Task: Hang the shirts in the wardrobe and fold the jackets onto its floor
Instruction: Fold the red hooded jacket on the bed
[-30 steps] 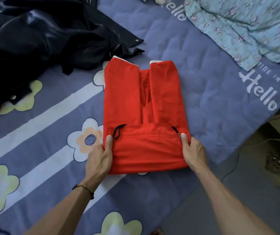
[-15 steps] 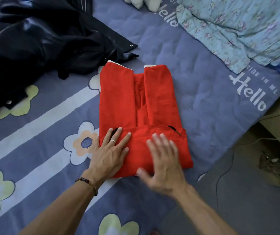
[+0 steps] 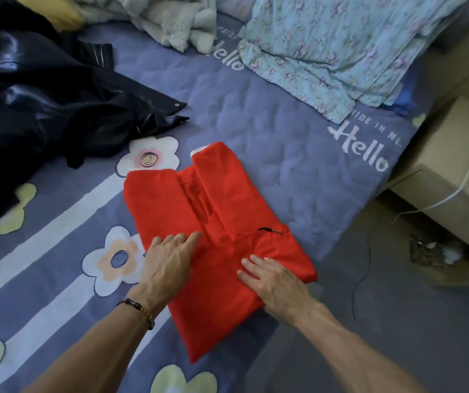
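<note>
Nearest the camera, both forearms reach in over the bed [image 3: 270,143], whose blue quilted cover carries flowers, white stripes and the word "Hello"; the left wrist wears a beaded bracelet [image 3: 139,307]. The left hand [image 3: 168,262] lies flat on the red jacket [image 3: 222,251], fingers straight and close together, a ring on one of them; the right hand [image 3: 275,282] presses flat just beside it, fingers straight and slightly spread; neither hand pinches any cloth. The red jacket lies folded on the bed near its edge, sleeves turned inward, bottom part folded up, a black drawstring [image 3: 267,229] showing on the fold. Farther left sprawls a black leather jacket [image 3: 43,109], unfolded; beyond, a light floral garment [image 3: 341,52] and a fluffy pale blanket [image 3: 176,21] lie at the far side.
</note>
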Action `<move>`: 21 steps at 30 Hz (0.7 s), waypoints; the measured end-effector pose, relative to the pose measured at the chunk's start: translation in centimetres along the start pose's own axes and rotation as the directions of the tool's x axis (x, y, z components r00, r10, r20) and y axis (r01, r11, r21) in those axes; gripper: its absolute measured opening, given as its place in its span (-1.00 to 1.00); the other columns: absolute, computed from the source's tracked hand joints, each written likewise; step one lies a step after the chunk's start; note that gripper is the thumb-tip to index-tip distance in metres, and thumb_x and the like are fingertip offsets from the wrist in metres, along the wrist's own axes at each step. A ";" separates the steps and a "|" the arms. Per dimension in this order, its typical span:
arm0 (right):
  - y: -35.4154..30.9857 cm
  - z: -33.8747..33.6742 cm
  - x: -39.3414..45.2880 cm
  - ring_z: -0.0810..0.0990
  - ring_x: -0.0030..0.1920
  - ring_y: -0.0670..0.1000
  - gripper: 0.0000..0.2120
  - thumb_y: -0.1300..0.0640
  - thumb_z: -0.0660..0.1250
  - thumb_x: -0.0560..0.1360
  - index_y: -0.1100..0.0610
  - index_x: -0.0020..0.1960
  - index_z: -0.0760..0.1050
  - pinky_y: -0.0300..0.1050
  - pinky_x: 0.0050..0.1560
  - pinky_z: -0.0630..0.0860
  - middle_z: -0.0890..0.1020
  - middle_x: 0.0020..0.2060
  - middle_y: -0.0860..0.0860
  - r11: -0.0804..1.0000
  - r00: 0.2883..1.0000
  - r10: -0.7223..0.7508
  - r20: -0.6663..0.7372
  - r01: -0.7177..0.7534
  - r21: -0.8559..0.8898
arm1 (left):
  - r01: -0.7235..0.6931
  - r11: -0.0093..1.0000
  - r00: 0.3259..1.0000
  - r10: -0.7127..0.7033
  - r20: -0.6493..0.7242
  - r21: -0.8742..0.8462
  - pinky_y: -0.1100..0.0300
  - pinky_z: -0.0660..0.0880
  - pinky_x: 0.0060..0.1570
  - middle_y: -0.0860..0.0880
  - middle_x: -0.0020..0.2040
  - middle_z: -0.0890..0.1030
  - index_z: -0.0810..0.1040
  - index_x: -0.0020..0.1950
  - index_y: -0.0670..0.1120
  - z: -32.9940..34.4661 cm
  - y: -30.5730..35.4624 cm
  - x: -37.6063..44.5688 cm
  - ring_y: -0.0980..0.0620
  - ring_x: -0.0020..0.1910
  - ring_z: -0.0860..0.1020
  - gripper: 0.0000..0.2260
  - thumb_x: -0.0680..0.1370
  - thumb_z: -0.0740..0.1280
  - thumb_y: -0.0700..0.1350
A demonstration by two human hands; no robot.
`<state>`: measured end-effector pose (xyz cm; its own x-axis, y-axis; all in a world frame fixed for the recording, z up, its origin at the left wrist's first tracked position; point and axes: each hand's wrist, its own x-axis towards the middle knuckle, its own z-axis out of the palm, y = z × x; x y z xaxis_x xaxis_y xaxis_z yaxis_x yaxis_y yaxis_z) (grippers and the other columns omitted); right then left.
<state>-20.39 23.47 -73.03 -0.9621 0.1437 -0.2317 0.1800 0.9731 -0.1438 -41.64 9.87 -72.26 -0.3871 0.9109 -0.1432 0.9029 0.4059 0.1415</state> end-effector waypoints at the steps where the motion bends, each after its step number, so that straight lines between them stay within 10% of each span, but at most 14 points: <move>1: 1.1 -0.2 -1.9 0.67 0.11 0.03 -0.44 0.18 0.01 0.30 0.02 0.11 0.68 -0.04 0.04 0.62 0.68 0.13 0.02 1.000 0.998 -0.027 0.059 0.028 -0.007 | -0.062 0.998 0.998 0.062 0.016 0.007 0.07 0.42 -0.35 0.00 -0.30 0.53 0.53 0.30 -0.01 -0.1 1.4 0.3 -0.11 -0.35 0.57 -0.41 0.27 0.43 -0.23; 7: 4.1 0.3 -8.0 0.64 0.16 -0.05 -0.46 0.18 0.03 0.33 -0.05 0.10 0.68 0.03 0.08 0.59 0.66 0.16 -0.08 1.000 0.993 0.027 0.112 -0.027 -0.002 | -0.043 0.999 0.946 0.048 0.321 -0.022 0.01 0.44 0.10 -0.11 0.21 0.46 -0.19 0.58 0.24 1.7 7.8 3.6 -0.13 0.19 0.48 -0.36 0.65 0.05 -0.20; 15: 4.5 0.4 -6.0 0.68 0.04 -0.08 -0.36 0.16 0.57 -0.12 0.00 -0.02 0.68 -0.10 -0.04 0.61 0.70 0.04 -0.08 0.989 0.993 0.115 0.029 -0.118 0.095 | 0.006 1.000 0.893 -0.001 0.451 -0.010 0.01 0.40 0.27 -0.19 0.25 0.42 -0.14 0.60 0.15 4.0 7.9 4.4 -0.19 0.22 0.43 -0.30 0.58 0.13 -0.23; 19: 4.2 -2.9 -4.1 0.66 -0.19 0.14 -0.66 0.26 0.42 0.15 0.05 -0.09 0.58 -0.05 -0.23 0.52 0.65 -0.20 0.00 0.986 0.984 0.127 0.124 -0.139 0.096 | 0.095 0.970 0.908 0.007 0.418 -0.222 0.08 0.37 0.28 -0.16 0.19 0.47 0.05 0.60 0.14 3.5 6.8 3.5 -0.15 0.20 0.48 -0.32 0.54 0.19 -0.23; 21: 3.7 -5.6 -2.4 0.63 -0.04 0.21 -0.71 0.22 0.31 0.34 0.03 0.03 0.56 0.02 -0.08 0.47 0.66 -0.08 0.06 0.980 0.973 0.154 0.174 -0.172 0.096 | 0.288 0.774 0.887 0.007 0.462 -0.564 0.19 0.37 0.29 -0.04 0.17 0.57 0.28 0.50 0.15 2.3 5.7 2.2 0.00 0.20 0.53 -0.52 0.61 0.19 -0.18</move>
<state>-18.58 27.73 -67.62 -0.8725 0.2581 -0.4148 0.3618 0.9120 -0.1934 -36.93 14.07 -74.01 -0.2505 0.7761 -0.5787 0.4817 0.6184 0.6209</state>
